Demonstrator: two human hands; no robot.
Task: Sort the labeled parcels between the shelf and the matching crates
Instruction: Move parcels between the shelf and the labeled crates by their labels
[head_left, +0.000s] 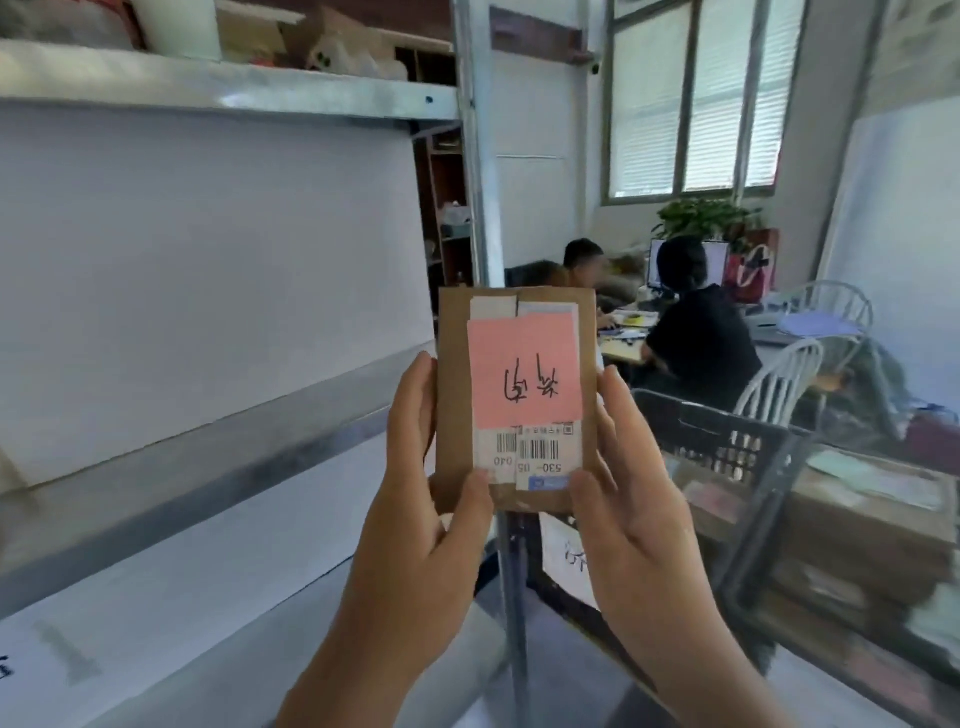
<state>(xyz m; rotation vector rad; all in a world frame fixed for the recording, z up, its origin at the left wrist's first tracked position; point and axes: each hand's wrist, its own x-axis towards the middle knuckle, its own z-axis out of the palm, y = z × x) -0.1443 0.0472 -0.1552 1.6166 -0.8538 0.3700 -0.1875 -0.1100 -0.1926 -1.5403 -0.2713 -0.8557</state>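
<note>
Parcel (516, 400) upright between left hand (415, 525) and right hand (631, 509), both pinching its sides.

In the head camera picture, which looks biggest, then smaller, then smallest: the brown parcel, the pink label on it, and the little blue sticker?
1. The brown parcel, held by the left hand and the right hand, looks biggest.
2. The pink label covers about the middle of its face.
3. The blue sticker near its bottom edge looks smallest.

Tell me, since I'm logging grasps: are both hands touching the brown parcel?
Touching. The head view shows the left hand and right hand gripping the parcel at its side edges, thumbs pressed on its lower front.
</note>
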